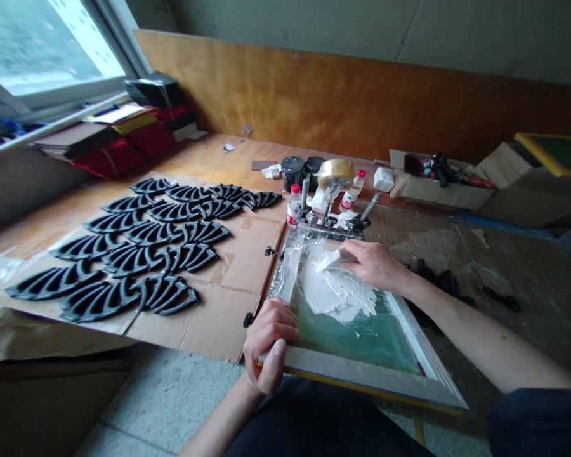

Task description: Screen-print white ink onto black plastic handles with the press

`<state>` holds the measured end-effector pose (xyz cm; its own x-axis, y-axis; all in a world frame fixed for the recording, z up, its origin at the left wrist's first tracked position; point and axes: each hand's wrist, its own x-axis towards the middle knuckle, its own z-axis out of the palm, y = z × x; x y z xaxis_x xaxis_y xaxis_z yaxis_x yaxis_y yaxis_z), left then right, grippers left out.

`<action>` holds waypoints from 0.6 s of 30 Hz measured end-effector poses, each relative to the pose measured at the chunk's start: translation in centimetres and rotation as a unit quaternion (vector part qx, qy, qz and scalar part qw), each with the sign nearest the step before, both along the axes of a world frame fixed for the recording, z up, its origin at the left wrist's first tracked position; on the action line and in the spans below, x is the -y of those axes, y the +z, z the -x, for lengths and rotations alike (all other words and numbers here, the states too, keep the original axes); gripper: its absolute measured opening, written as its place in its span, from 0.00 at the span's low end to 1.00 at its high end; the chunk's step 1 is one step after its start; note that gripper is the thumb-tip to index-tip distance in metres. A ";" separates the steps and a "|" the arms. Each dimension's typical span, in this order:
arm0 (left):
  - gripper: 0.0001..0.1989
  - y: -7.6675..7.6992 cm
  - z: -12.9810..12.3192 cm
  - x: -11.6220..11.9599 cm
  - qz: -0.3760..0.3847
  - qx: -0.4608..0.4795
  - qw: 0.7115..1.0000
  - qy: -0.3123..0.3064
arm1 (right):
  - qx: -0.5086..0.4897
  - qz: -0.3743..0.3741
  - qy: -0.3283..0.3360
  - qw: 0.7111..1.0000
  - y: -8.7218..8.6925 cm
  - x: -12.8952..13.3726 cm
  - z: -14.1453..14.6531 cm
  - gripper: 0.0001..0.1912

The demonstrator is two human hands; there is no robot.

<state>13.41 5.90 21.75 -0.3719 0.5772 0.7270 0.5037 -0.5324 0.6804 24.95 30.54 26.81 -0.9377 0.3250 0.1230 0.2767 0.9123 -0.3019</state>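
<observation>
A screen printing frame [361,374] with green mesh lies in front of me, tilted to one side in the view. My left hand [270,343] is closed around its near left corner. White ink [335,292] is spread thickly over the far half of the mesh. My right hand [374,263] is closed on a small squeegee [335,259], pressed down at the ink's far edge. Ink smears partly hide the squeegee's blade. A metal hinge clamp [330,231] with upright rods holds the frame's far end.
Black fan-shaped pieces [137,254] lie in rows on cardboard [228,304] to the left. Behind the clamp stand red-capped bottles [353,190], a dark jar [292,172] and a roll of tape [335,172]. An open cardboard box [442,190] sits at right, near black scraps [500,298].
</observation>
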 end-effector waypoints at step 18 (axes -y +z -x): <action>0.13 -0.4 -0.3 0.1 0.007 0.025 1.000 0.003 | -0.013 0.066 0.031 0.997 -1.7 -0.7 -0.1 0.04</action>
